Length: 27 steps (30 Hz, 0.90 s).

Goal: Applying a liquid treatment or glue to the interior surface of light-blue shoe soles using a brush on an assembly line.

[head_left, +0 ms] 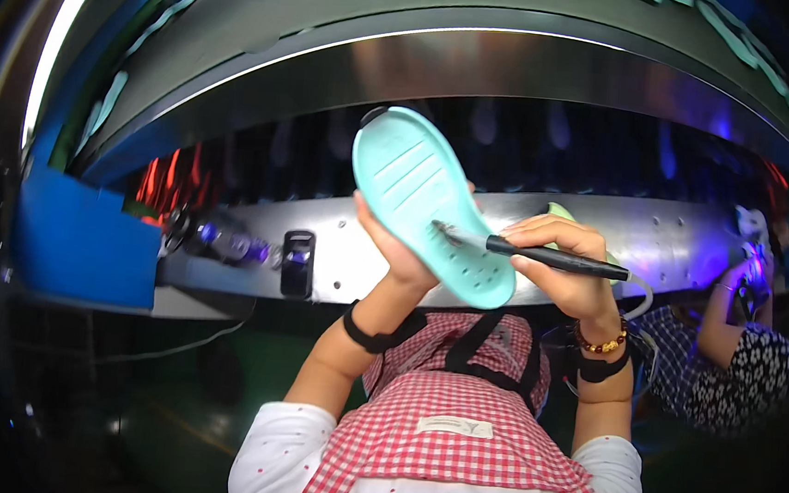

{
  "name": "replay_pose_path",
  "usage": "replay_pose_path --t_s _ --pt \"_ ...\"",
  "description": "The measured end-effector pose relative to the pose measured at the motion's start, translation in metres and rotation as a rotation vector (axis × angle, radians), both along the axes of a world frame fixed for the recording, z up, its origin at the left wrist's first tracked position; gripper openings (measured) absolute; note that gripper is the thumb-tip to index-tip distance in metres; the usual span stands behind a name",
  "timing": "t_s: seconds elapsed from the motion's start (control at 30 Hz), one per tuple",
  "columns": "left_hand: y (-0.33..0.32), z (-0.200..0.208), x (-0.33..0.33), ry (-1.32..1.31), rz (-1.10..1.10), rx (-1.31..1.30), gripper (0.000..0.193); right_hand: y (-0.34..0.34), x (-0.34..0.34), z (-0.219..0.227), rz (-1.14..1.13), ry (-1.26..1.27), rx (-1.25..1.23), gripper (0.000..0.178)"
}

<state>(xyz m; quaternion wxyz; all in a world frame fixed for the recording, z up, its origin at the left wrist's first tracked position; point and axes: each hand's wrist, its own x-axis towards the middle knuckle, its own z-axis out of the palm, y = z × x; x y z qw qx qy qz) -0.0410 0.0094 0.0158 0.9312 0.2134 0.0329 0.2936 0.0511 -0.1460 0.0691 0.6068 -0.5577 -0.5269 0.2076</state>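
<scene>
Tilted over the metal bench, a turquoise shoe sole (401, 168) with a black patch at its far end is gripped from beneath by my left hand (399, 251). Its upper face shows slanted grooves and, at the near end, several small holes. In my right hand (568, 260) is a black-handled brush (556, 256), held like a pen, with a pale tube at its back end. The brush tip meets the middle of the sole. Most of my left fingers are hidden under the sole. Partly behind my right hand lies a pale green thing (559, 210), its kind unclear.
Beyond the metal bench (360, 216) runs a dark conveyor belt (413, 16) carrying turquoise pieces. A black rectangular holder (298, 265) and a clear bottle-like object (239, 245) are at the left, near a blue panel (89, 236). At the right, another person's arm (725, 310) reaches the bench.
</scene>
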Motion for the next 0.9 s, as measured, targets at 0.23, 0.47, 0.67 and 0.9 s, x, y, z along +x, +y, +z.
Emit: replay_pose_path --t_s 0.23,0.47,0.67,0.9 --pt "0.014 0.018 -0.014 -0.064 0.124 0.053 0.090 -0.001 -0.003 -0.002 0.031 0.006 0.080 0.020" --pt "0.025 0.029 -0.019 -0.125 0.089 0.103 0.090 -0.006 -0.003 0.001 0.151 -0.016 -0.015 0.023" --pt "0.028 0.030 -0.022 -0.156 0.033 0.157 0.088 -0.002 -0.002 -0.004 0.231 0.102 -0.072 0.021" --pt "-0.024 0.039 -0.030 0.092 -0.034 -0.078 0.078 0.005 -0.026 -0.008 0.110 1.013 0.025 0.016"
